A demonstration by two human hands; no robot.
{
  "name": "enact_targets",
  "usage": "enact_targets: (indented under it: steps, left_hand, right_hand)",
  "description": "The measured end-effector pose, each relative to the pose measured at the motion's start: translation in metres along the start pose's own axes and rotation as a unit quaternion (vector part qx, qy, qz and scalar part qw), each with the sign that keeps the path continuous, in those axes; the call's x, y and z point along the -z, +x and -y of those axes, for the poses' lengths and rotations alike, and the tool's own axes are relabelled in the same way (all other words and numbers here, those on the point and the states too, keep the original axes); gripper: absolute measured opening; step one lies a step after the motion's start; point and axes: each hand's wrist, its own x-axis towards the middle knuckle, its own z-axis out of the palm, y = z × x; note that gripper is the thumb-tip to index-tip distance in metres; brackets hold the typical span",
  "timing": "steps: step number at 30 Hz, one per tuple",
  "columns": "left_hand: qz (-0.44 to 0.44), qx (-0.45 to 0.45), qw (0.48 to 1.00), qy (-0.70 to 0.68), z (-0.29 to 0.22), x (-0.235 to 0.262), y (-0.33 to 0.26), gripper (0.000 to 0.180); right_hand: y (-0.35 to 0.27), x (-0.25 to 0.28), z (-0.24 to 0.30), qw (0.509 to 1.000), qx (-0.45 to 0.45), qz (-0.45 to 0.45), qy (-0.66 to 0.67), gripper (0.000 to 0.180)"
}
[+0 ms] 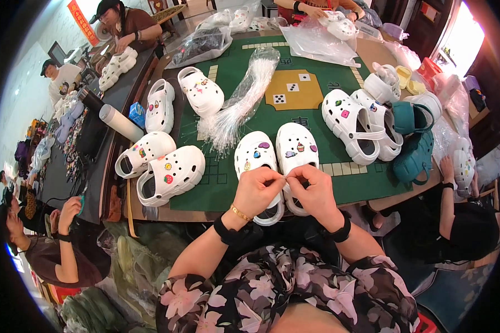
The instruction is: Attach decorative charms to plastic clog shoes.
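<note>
A pair of white clogs with colourful charms stands side by side at the near table edge, the left clog [253, 145] and the right clog [295, 136] with their toes pointing away from me. Over their heel openings, my left hand [254, 193] and my right hand [316, 194] meet, thumbs and forefingers pinched tip to tip. Whatever lies between the fingertips is too small to make out. Beyond the left clog, a bundle of thin clear plastic strands [228, 125] spills from a clear bag onto the green table mat [244, 186].
More white clogs [178, 175] stand on the left, with another white pair [353, 125] on the right beside teal clogs [414, 158]. A white bottle [120, 123] lies near the left edge. Plastic bags [322, 47] cover the far side. Co-workers sit around, one holding teal-handled scissors [82, 202].
</note>
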Motion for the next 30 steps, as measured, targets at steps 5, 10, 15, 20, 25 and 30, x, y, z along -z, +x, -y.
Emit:
enact_targets:
  steps: [5,10,15,20,25,30]
  left_hand:
    - [0.013,0.021,1.0,0.011,0.001,0.002,-0.002,0.012]
    - [-0.029,-0.082,0.991,0.099,-0.008,0.019,-0.011,0.034]
    - [-0.145,-0.075,0.955,0.247,-0.003,0.097,-0.03,0.042]
    - [-0.246,0.003,0.87,0.427,0.041,0.212,-0.053,0.045]
    - [-0.164,0.196,0.845,0.47,0.116,0.304,-0.081,0.087]
    - [-0.202,0.251,0.83,0.456,0.143,0.311,-0.073,0.083]
  right_hand:
    - [0.002,-0.003,-0.001,1.0,0.004,0.015,0.001,0.011]
    - [0.003,0.011,-0.004,0.997,0.037,0.019,-0.06,0.029]
    - [0.001,0.039,0.004,0.992,0.002,0.086,-0.093,0.04]
    - [0.0,0.037,0.006,0.949,0.113,0.231,-0.182,0.057]
    - [0.01,0.002,0.017,0.892,0.123,0.337,-0.274,0.028]
    - [0.023,0.001,0.005,0.89,0.19,0.298,-0.289,0.009]
